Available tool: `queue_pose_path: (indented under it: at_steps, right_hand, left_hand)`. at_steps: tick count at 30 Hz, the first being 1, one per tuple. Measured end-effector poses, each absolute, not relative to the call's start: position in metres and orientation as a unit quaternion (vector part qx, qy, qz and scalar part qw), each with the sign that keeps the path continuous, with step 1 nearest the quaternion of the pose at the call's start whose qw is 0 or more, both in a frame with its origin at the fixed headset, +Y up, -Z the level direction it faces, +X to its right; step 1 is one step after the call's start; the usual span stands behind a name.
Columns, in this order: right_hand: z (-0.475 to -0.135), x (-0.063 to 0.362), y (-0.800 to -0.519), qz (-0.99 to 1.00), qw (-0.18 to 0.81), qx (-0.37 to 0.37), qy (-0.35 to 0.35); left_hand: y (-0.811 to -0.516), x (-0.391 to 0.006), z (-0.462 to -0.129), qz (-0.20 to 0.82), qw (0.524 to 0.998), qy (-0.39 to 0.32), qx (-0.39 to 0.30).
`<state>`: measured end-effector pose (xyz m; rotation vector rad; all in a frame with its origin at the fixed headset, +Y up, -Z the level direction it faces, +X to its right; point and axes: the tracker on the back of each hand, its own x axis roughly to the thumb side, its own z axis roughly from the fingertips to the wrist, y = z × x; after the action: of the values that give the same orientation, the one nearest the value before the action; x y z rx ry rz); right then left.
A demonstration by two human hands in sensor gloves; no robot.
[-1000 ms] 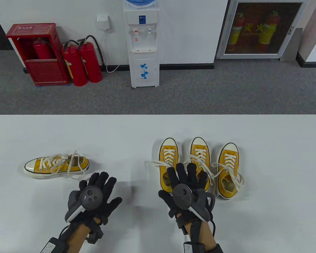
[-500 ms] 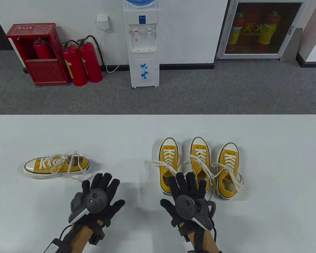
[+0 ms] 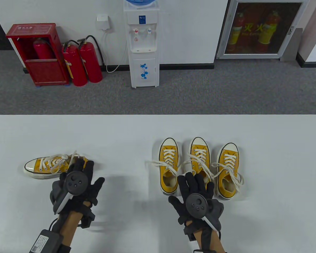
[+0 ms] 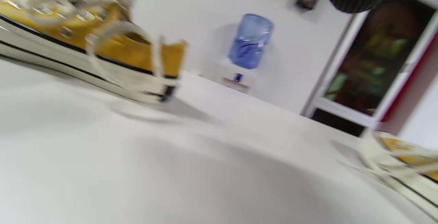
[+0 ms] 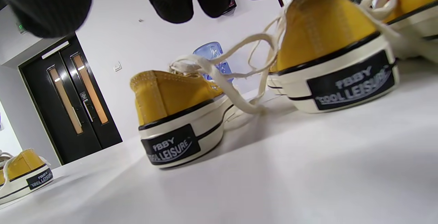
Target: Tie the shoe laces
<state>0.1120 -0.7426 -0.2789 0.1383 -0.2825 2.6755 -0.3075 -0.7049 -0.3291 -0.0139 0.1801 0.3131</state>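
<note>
Four yellow canvas shoes with loose white laces lie on the white table (image 3: pixel 137 131). One shoe (image 3: pixel 42 166) lies alone at the left with its toe pointing left; it also shows in the left wrist view (image 4: pixel 102 42). Three stand side by side at the right: left (image 3: pixel 169 158), middle (image 3: pixel 199 155), right (image 3: pixel 228 163). My left hand (image 3: pixel 87 171) is open with fingers spread over the lone shoe's heel; I cannot tell if it touches. My right hand (image 3: pixel 196 180) is open and holds nothing, its fingers spread just behind the heels of the left (image 5: pixel 171 101) and middle (image 5: pixel 325 29) shoes.
A lace end (image 3: pixel 152 163) trails left from the left shoe of the three. Beyond the table's far edge stand a water dispenser (image 3: pixel 143 44) and red fire extinguishers (image 3: pixel 81 63) on the floor.
My left hand moved left and forward to the lone shoe's heel. My right hand drew back toward me and a little right, off the shoes.
</note>
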Motion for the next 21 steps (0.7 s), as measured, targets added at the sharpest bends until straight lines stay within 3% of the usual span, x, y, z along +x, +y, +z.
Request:
queue_pose_path:
  at_steps: [4, 9, 14, 21]
  right_hand:
    - [-0.279, 0.112, -0.743, 0.968, 0.226, 0.052, -0.098]
    - [-0.279, 0.111, -0.743, 0.968, 0.226, 0.054, -0.098]
    - [-0.279, 0.112, -0.744, 0.967, 0.228, 0.052, -0.099]
    - [-0.280, 0.111, -0.744, 0.969, 0.224, 0.052, -0.095]
  left_hand:
    - [-0.695, -0.345, -0.348, 0.137, 0.971, 0.195, -0.020]
    - [-0.695, -0.372, -0.366, 0.129, 0.954, 0.270, -0.006]
    - [-0.705, -0.384, -0.386, 0.080, 0.944, 0.319, -0.036]
    - [-0.736, -0.394, -0.405, 0.091, 0.916, 0.376, -0.112]
